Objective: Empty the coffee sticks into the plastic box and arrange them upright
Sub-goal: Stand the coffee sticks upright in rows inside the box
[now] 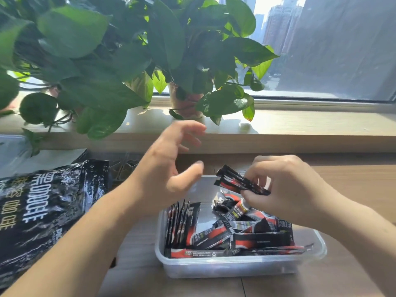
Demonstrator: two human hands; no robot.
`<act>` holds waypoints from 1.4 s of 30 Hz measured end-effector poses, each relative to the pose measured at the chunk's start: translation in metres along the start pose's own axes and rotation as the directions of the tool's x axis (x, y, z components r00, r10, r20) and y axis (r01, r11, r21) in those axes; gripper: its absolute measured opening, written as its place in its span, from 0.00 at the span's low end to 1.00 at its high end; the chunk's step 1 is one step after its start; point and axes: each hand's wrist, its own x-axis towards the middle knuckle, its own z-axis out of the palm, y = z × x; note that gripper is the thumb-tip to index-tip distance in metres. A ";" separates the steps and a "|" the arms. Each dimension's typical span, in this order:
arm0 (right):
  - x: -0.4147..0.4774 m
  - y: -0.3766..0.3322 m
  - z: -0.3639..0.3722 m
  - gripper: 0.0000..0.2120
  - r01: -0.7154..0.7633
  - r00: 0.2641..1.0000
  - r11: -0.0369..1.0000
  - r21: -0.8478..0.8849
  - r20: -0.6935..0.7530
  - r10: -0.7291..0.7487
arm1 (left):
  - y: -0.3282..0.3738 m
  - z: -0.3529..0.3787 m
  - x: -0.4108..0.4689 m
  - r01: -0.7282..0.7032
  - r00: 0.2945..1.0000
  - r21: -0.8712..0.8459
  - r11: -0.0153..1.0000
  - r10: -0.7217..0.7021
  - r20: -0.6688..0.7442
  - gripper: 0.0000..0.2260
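Head view, right hand: the right hand (285, 187) was pinched around a small bundle of slim black-and-red foil coffee sticks (240, 182), held tilted above the far end of the box.
Head view, left hand: the left hand (169, 166) hung free, fingers spread and slack, gripping nothing, above the box's far left corner.
Head view, box: the clear rectangular plastic box (235, 267) sat on the pale wooden tabletop (321, 284), near the front edge.
Head view, standing sticks: a short row of upright sticks (182, 224) leaned against the left wall of the box.
Head view, loose sticks: the remainder lay as a jumbled loose heap (246, 230) across the middle and right, some flat along the near wall.
Head view, empty pouch: the crinkled black glossy foil pouch with white lettering (42, 211) lay flat, left of the box.
Risk, row: judged that the standing row could topple rightward, having nothing bracing its open side.
Risk, bundle: judged that the pinched sticks could fan out or slip, being held near one end only.
Risk, heap: judged that setting the bundle down onto the heap would leave it askew rather than upright.
Hidden, box: its far wall sat behind both hands; the bottom was covered.
Hidden, count: the number of sticks in the bundle could not be made out.
Hidden, motion blur: the left fingertips were smeared.
Hidden, backdrop: the leafy green potted plant (128, 61) on the windowsill hid what stood behind it.
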 end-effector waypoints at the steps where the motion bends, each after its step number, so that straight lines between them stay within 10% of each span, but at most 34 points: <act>1: -0.002 0.001 0.000 0.10 -0.018 1.000 1.000 -0.024 0.007 0.018 | 0.000 -0.008 -0.001 -0.045 0.999 0.044 0.998 0.045 -0.010 0.18; 9: -0.011 -0.001 0.005 0.05 -0.117 0.991 0.992 -0.052 0.061 0.120 | -0.015 -0.021 -0.014 -0.241 0.747 0.134 0.961 0.096 0.658 0.23; 19: -0.011 -0.008 -0.009 0.07 -0.139 0.988 0.989 -0.054 0.056 0.142 | -0.018 -0.008 -0.022 -0.345 0.592 0.293 0.892 -0.035 0.805 0.28; 29: 0.011 -0.054 -0.025 0.10 -0.461 0.882 0.864 0.203 0.214 0.421 | -0.015 -0.009 -0.029 -0.344 0.657 0.311 0.886 -0.009 0.754 0.20; 35: 0.040 -0.064 0.011 0.14 -0.651 0.673 0.758 0.039 0.492 0.553 | -0.013 -0.006 -0.033 -0.288 0.743 0.341 0.895 -0.016 0.670 0.20; 42: 0.039 -0.065 0.037 0.12 -0.650 0.618 0.756 -0.077 0.526 0.585 | -0.008 -0.005 -0.042 -0.245 0.833 0.407 0.880 -0.024 0.553 0.21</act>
